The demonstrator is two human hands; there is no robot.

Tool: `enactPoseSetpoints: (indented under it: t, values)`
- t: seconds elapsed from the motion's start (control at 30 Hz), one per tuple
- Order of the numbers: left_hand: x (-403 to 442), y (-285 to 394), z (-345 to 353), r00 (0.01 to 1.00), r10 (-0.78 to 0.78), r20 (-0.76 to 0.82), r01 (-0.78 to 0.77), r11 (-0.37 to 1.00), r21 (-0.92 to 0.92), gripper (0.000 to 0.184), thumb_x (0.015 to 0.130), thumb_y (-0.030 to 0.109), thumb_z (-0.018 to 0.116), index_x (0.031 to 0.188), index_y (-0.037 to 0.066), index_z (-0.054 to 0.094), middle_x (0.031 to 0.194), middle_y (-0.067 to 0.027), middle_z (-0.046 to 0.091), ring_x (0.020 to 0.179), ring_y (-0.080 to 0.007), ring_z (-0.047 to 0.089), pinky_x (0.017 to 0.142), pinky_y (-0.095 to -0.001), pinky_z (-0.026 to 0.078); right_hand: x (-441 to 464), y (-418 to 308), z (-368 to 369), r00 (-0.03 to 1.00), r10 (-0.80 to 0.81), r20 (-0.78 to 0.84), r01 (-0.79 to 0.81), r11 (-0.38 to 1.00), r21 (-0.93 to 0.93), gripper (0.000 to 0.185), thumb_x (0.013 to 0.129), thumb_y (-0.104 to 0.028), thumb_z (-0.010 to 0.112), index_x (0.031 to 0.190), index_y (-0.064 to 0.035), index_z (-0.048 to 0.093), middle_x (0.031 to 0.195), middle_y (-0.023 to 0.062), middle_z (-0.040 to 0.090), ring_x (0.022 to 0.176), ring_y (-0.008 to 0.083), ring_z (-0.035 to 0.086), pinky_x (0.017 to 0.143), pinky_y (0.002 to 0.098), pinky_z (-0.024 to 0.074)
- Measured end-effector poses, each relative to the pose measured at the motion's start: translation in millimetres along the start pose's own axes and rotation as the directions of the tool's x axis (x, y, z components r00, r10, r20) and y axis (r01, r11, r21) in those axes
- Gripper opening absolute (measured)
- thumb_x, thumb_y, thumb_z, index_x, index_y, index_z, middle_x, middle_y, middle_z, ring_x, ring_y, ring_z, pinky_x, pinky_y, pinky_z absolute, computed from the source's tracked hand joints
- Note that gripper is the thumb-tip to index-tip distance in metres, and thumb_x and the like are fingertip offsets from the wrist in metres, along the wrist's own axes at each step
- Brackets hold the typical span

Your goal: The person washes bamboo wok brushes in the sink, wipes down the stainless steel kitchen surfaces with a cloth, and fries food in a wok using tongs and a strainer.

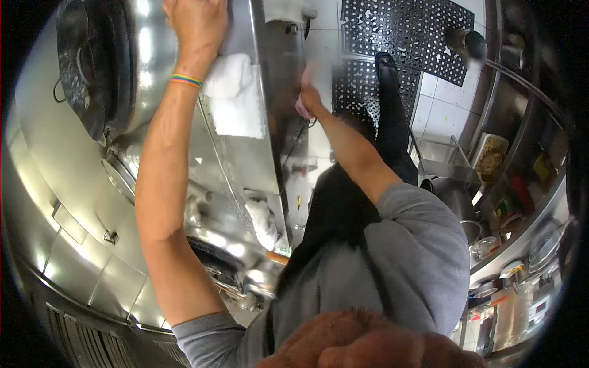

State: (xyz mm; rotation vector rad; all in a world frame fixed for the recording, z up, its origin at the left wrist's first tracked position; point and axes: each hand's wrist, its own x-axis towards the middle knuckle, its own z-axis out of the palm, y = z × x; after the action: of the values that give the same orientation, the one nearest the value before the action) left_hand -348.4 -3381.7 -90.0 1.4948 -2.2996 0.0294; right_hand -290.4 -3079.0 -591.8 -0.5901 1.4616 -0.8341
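My left hand (197,24) is at the top edge of the view, over the steel cooking range (239,37), with a rainbow band on the wrist. Its fingertips are cut off by the frame, so whether it grips anything is hidden. Beside that wrist a folded white towel (239,113) lies on the range's front ledge. Lower down, my right hand (311,99) is at the range's front side, closed around a pinkish cloth (301,109). Motion blurs the area just beyond its fingers.
A large dark wok (92,73) sits on the range at left. Another white cloth (262,224) lies farther along the ledge, near a wooden handle (277,257). Wet perforated black mats (405,30) cover floor tiles. Steel shelving (521,122) with containers stands at right.
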Motion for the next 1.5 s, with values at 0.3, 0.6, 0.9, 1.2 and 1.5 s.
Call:
enactPoseSetpoints:
  t: [0.3, 0.6, 0.9, 1.2, 1.5]
  values:
    - [4, 11, -5, 0.996, -0.087, -0.024, 0.087, 0.996, -0.025, 0.069, 0.086, 0.016, 0.063, 0.143, -0.003, 0.031, 0.139, -0.0295, 0.040, 0.130, -0.0456, 0.036, 0.111, -0.0478, 0.028, -189, -80, -26, 0.698, 0.005, 0.716, 0.698, 0.218, -0.682, 0.024, 0.085, -0.015, 0.050, 0.103, -0.0048, 0.061, 0.102, 0.0229, 0.065, 0.100, 0.0406, 0.061, 0.076, 0.0470, 0.0514]
    - [1, 9, 4, 0.970, -0.235, -0.058, 0.241, 0.959, 0.151, 0.073, 0.088, 0.044, 0.059, 0.145, 0.006, 0.032, 0.145, -0.0207, 0.038, 0.137, -0.0403, 0.030, 0.104, -0.0753, 0.014, -182, -318, -123, 0.796, 0.135, 0.590, -0.271, 0.951, 0.147, 0.033, 0.101, -0.022, 0.051, 0.122, 0.0023, 0.057, 0.095, 0.0056, 0.064, 0.079, 0.0123, 0.060, 0.071, 0.0274, 0.0512]
    - [-36, 122, -96, 0.950, -0.191, -0.248, 0.112, 0.947, -0.302, 0.070, 0.096, 0.045, 0.050, 0.146, 0.001, 0.032, 0.139, -0.0213, 0.045, 0.129, -0.0368, 0.044, 0.108, -0.0511, 0.031, -216, -456, -250, 0.678, 0.153, 0.719, -0.226, 0.974, 0.006, 0.038, 0.088, -0.005, 0.066, 0.124, 0.0001, 0.054, 0.109, 0.0096, 0.065, 0.095, 0.0196, 0.064, 0.082, 0.0313, 0.0537]
    - [-274, 217, -170, 0.388, -0.871, 0.302, 0.377, -0.149, -0.914, 0.066, 0.102, 0.045, 0.036, 0.148, -0.002, 0.027, 0.144, -0.0192, 0.040, 0.129, -0.0276, 0.046, 0.106, -0.0392, 0.038, -333, -580, -202, 0.469, 0.037, 0.882, -0.049, 0.999, -0.016, 0.054, 0.083, 0.004, 0.067, 0.134, 0.0003, 0.048, 0.118, 0.0103, 0.063, 0.105, 0.0180, 0.062, 0.091, 0.0319, 0.0496]
    - [-406, 222, -240, 0.439, -0.898, -0.028, 0.304, 0.178, -0.936, 0.038, 0.102, 0.033, 0.046, 0.113, 0.000, 0.062, 0.107, -0.0109, 0.066, 0.101, -0.0191, 0.060, 0.091, -0.0336, 0.046, -445, -542, -97, 0.124, 0.149, 0.981, 0.652, 0.733, -0.194, 0.042, 0.092, 0.000, 0.057, 0.133, 0.0060, 0.050, 0.125, 0.0133, 0.060, 0.113, 0.0168, 0.057, 0.098, 0.0294, 0.0443]
